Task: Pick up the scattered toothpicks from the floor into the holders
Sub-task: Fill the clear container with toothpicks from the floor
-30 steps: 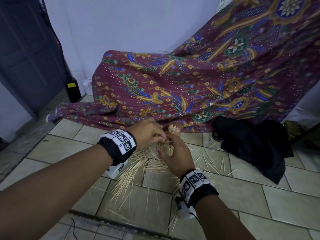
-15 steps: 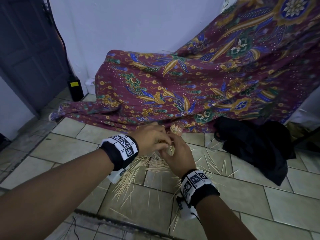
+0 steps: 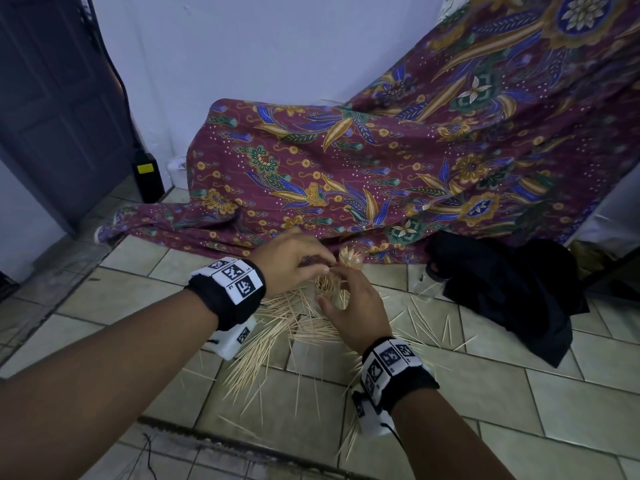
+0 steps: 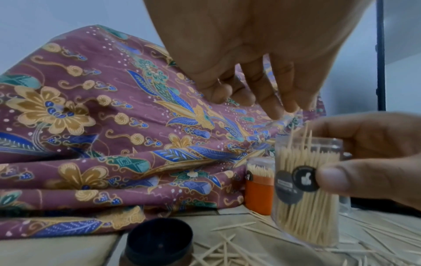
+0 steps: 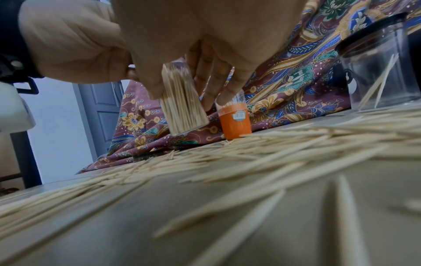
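Now that our right hand point(image 4: 369, 158) has lifted the clear holder point(image 4: 306, 190) off the floor, left hand point(image 4: 262, 59) hovers slack-fingered above its rim; loads of toothpicks point(image 3: 277, 327) still lie scattered below.

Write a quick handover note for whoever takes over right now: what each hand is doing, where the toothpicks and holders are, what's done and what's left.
Right hand grips the clear holder, lifted and tilted, nearly full of toothpicks.
Left hand hovers above its mouth, fingers relaxed, holding nothing visible.
Orange holder stands by the patterned cloth, filled.
Glass jar to the right holds only a few sticks.
A black lid lies on the floor.
Left: many scattered toothpicks on the tiles.
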Action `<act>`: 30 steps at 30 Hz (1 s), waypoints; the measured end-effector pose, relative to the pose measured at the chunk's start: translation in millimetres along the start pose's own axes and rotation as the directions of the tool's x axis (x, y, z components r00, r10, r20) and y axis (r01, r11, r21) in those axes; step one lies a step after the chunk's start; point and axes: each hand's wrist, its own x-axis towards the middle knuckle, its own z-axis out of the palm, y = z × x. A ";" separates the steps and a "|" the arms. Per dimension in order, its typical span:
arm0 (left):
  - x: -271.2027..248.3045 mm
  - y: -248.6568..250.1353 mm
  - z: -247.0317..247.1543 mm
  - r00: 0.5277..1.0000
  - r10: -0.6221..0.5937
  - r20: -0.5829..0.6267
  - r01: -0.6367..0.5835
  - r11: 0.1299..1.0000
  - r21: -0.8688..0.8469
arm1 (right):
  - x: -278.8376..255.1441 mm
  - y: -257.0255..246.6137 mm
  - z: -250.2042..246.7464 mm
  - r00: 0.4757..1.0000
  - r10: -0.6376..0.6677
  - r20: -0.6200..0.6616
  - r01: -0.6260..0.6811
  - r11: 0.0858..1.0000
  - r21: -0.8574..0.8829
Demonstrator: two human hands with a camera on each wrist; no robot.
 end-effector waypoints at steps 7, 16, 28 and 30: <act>-32.4 2.1 15.1 0.935 -0.017 0.354 -0.102 0.944 0.314 | 1.0 4.4 2.3 1.000 0.012 -0.012 -0.012 1.000 0.009; -39.9 -5.2 16.0 0.944 -0.037 0.327 -0.088 0.929 0.360 | 0.9 6.4 2.8 1.000 0.008 -0.006 -0.008 1.000 0.003; -43.2 -12.4 12.8 0.970 -0.041 0.241 -0.033 0.954 0.296 | 0.0 4.8 2.8 1.000 0.026 -0.012 -0.026 0.999 0.019; -43.1 -12.4 12.9 0.968 -0.035 0.247 -0.045 0.950 0.310 | -0.5 3.2 2.2 1.000 0.018 -0.009 -0.017 0.999 0.027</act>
